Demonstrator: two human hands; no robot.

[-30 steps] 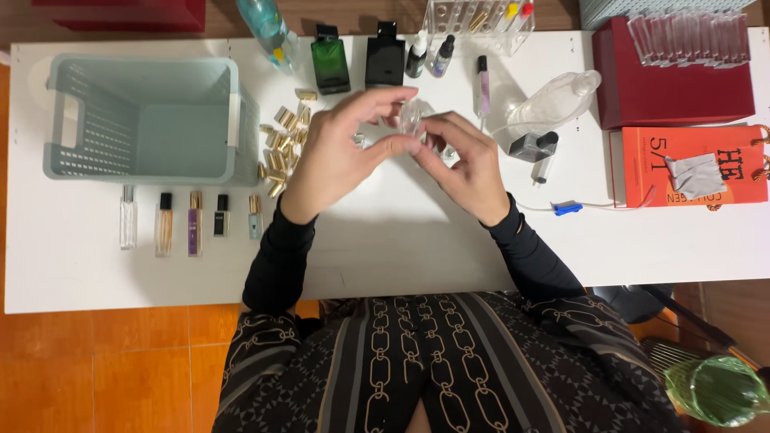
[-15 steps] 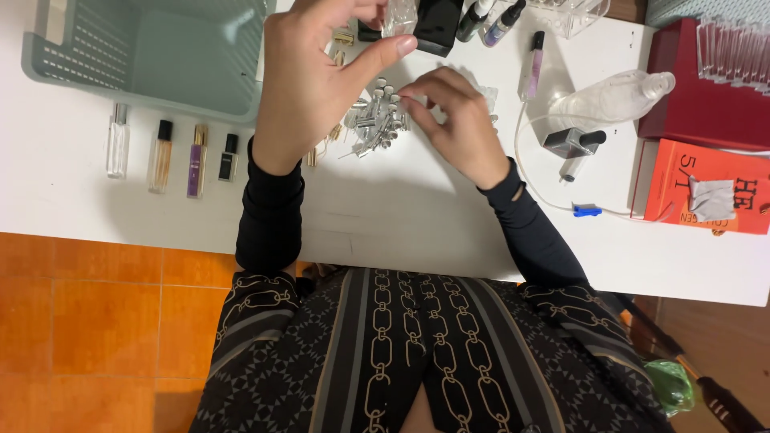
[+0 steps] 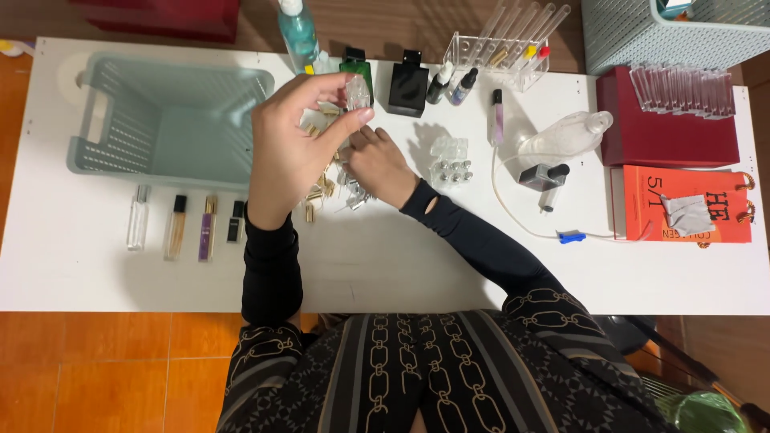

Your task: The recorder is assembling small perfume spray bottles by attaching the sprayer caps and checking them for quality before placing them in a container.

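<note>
Hands have parted since a second ago, when both met over one small clear vial at mid-table. The left hand (image 3: 293, 140) now lifts that clear vial (image 3: 358, 92) alone, pinched between thumb and fingertips, in the upper centre of the frame, just right of the grey basket (image 3: 104, 140). The right hand (image 3: 381, 164) has dropped to the white table (image 3: 385, 265) and rests among the scattered gold caps (image 3: 321, 188) and small clear parts — whether it grips one I cannot tell. So the joint handling looks finished; the right hand appears to be picking the next piece — my judgement only.
</note>
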